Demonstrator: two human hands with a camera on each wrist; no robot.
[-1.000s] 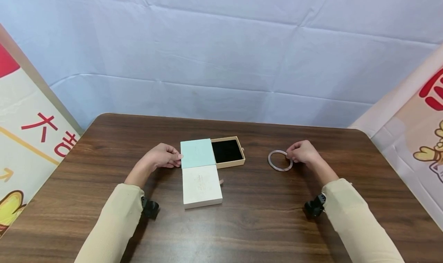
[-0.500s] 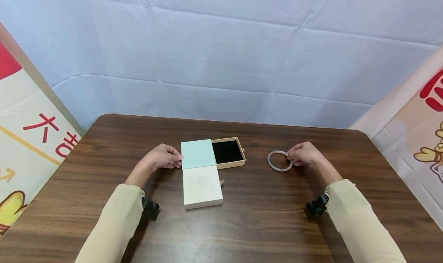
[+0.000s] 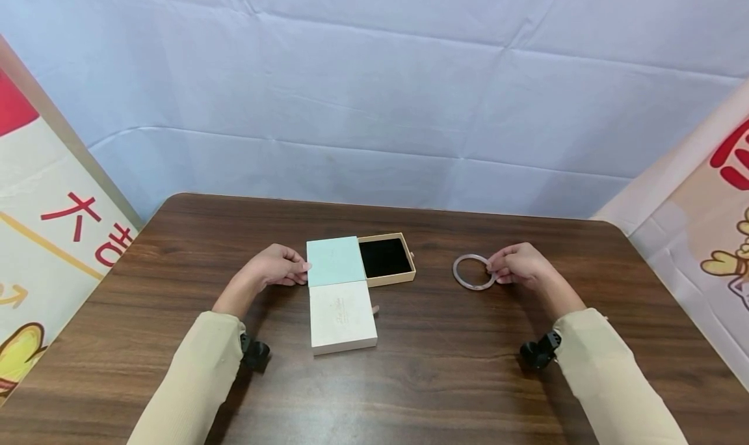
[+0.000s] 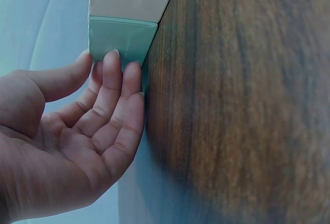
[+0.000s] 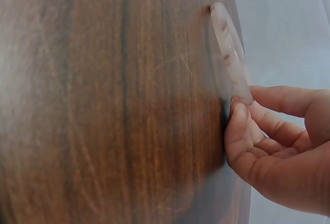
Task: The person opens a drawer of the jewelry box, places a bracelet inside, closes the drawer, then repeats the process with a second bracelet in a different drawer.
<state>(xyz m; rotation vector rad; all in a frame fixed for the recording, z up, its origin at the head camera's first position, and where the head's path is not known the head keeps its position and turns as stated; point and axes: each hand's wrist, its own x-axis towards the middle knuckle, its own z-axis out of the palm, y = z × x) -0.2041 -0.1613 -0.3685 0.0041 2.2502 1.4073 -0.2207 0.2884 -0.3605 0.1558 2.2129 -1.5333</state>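
A pale ring [image 3: 459, 280] lies near the table's right side, its right edge pinched between thumb and fingers of my right hand [image 3: 517, 264]. The right wrist view shows the ring [image 5: 230, 53] slightly tilted, whitish with brown marks, held by the right hand [image 5: 283, 146]. My left hand [image 3: 275, 265] touches the left edge of a mint-and-white box, at its mint part [image 3: 335, 261]. In the left wrist view the fingertips of the left hand [image 4: 77, 136] rest against the mint side [image 4: 121, 38]. A cream drawer [image 3: 391, 278] with black lining extends rightward from the mint part.
The white part [image 3: 342, 318] of the box lies nearer the front, with a small ribbon tab [image 3: 375, 309] on its right side. Brown wooden table [image 3: 439, 380] underneath. A pale cloth [image 3: 363, 94] hangs behind it, with printed banners at both sides.
My right hand has shifted slightly to the right and towards the front, still pinching the ring, which has barely moved. The left hand and the box look almost unchanged.
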